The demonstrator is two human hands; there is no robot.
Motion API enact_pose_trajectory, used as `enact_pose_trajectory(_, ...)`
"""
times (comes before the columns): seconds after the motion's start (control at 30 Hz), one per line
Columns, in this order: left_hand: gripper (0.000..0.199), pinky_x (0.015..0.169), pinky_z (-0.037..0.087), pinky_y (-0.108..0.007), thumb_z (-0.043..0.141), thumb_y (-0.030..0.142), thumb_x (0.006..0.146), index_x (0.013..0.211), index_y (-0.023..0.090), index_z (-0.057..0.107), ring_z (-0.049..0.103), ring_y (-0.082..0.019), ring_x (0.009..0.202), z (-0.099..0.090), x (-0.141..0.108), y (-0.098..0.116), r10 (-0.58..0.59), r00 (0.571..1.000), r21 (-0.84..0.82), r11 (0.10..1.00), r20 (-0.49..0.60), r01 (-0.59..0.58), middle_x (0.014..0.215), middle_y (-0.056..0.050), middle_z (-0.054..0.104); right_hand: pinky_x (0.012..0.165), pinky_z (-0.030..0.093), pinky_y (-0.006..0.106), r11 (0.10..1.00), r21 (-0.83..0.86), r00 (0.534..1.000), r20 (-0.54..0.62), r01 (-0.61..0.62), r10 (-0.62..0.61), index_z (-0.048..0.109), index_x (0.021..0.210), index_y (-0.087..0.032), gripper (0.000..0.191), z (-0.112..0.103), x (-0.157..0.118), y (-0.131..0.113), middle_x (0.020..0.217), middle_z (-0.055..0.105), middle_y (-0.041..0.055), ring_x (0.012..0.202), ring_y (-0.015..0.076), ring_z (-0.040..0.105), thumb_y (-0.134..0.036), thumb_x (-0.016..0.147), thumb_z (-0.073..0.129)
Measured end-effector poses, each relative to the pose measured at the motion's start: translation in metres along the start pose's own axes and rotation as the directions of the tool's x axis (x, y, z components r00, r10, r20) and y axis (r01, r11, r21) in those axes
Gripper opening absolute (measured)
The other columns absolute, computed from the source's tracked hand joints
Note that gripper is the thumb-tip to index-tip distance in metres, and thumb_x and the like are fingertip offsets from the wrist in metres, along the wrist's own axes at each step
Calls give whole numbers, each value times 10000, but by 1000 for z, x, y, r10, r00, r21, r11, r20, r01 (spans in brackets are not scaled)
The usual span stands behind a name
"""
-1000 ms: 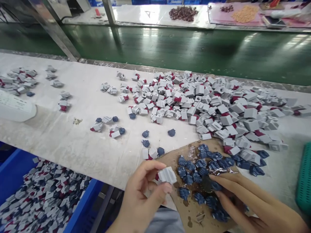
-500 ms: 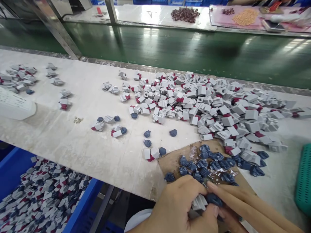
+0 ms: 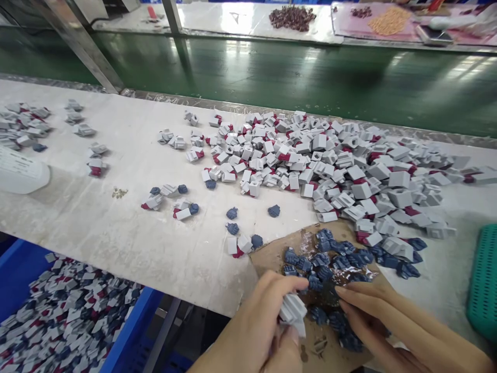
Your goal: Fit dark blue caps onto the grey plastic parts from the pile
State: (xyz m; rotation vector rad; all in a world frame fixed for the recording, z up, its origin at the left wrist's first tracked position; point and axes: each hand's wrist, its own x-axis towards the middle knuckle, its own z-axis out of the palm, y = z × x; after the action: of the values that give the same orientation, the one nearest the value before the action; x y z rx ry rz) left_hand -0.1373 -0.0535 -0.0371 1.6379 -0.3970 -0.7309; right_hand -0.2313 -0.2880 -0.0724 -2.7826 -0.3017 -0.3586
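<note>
My left hand (image 3: 258,326) is closed around a light grey plastic part (image 3: 293,310), its ridged end showing between thumb and index finger. To the right, my right hand (image 3: 382,316) is low over small dark blue fist-shaped pieces (image 3: 324,259). Its fingers lie together, with a dark blurred spot at their tips; the thumb is hidden, and I cannot make out what they pinch. Those blue pieces lie scattered on a wet, brown cardboard sheet (image 3: 272,254), some just under the right fingers. My hands are apart.
A large heap of grey and dark red parts (image 3: 322,141) spreads behind the cardboard on the white table (image 3: 186,264). A blue crate (image 3: 130,331) of parts stands lower left. A green basket (image 3: 483,280) is at the right edge. A green conveyor belt (image 3: 264,67) runs behind.
My hands have separated: the left has moved left with the grey part, and the right has come away from it over the blue pieces. The view has shifted slightly.
</note>
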Motion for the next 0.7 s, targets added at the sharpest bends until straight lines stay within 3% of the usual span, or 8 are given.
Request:
enact_pose_trajectory(0.1, 409, 693, 498, -252, 563, 326, 900, 1295, 430, 571, 589, -171, 848, 3, -3, -1, -74, 983, -206, 978, -166, 39, 1115, -25, 619, 869, 568, 189, 981, -104, 978, 148, 161, -145, 402, 1448, -281, 466, 6, -10, 8, 1333, 548, 25, 1126, 186, 617, -252, 982, 419)
enact_pose_trajectory(0.2, 243, 644, 523, -191, 729, 334, 796, 1034, 385, 746, 624, -149, 806, 3, 1, -3, -139, 964, -396, 917, -228, 39, 948, -13, 673, 861, 579, 228, 982, -137, 974, 202, 131, -102, 315, 1497, -267, 505, 8, -13, 7, 1363, 516, 61, 1148, 201, 603, -288, 995, 373)
enact_pose_trajectory(0.3, 175, 613, 524, -151, 810, 283, 713, 879, 336, 787, 644, -136, 783, 2, 4, -2, -213, 942, -474, 878, -258, 69, 874, -10, 698, 870, 572, 224, 981, -152, 979, 182, 118, -90, 354, 1473, -257, 481, 7, -14, 6, 1341, 531, 58, 1142, 194, 605, -262, 992, 373)
enact_pose_trajectory(0.47, 145, 554, 510, -137, 817, 289, 703, 844, 313, 791, 631, -121, 749, 4, 5, -3, -228, 937, -509, 858, -266, 64, 906, -16, 666, 817, 574, 186, 984, -106, 984, 121, 144, -131, 504, 1368, -278, 395, 8, -13, 10, 1326, 563, 10, 1098, 181, 630, -285, 978, 447)
enact_pose_trajectory(0.6, 154, 550, 524, -153, 814, 318, 708, 859, 309, 787, 626, -128, 739, 6, 7, -5, -253, 937, -510, 854, -240, 100, 894, -17, 660, 776, 571, 182, 999, 13, 998, -49, -31, 32, 567, 1289, -264, 360, 3, 1, -5, 1168, 645, 15, 998, 176, 663, -243, 930, 549)
enact_pose_trajectory(0.7, 161, 574, 537, -168, 822, 345, 698, 851, 308, 787, 636, -132, 742, 8, 9, -3, -272, 937, -502, 855, -221, 130, 882, -14, 670, 610, 550, 158, 976, 152, 983, -73, -158, 171, 603, 1200, -238, 308, -7, 15, -17, 1051, 659, 32, 775, 138, 664, -233, 892, 604)
